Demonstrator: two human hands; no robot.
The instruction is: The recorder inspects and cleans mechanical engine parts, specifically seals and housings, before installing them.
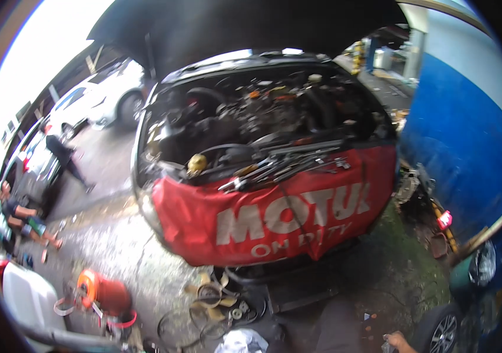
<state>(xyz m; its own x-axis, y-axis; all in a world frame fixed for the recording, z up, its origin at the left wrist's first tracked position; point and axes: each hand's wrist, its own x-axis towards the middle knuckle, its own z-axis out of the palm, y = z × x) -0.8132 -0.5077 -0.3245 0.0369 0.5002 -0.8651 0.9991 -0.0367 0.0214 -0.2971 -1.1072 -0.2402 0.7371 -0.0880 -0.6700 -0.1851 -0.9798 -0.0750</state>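
Only the right hand (400,341) is showing, poking up into the head view at the lower edge, right of centre. Just its knuckles and part of the back are coming into view; the fingers are lying out of sight below the edge, so its grip is not readable. The left hand is staying out of view

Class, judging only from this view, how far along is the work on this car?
Done: the bonnet is up, a red cover drapes the car's front, and tools are laid out on it. In hand: nothing; only the right hand shows at the lower edge, away from the engine bay. Left: parts lie on the ground.
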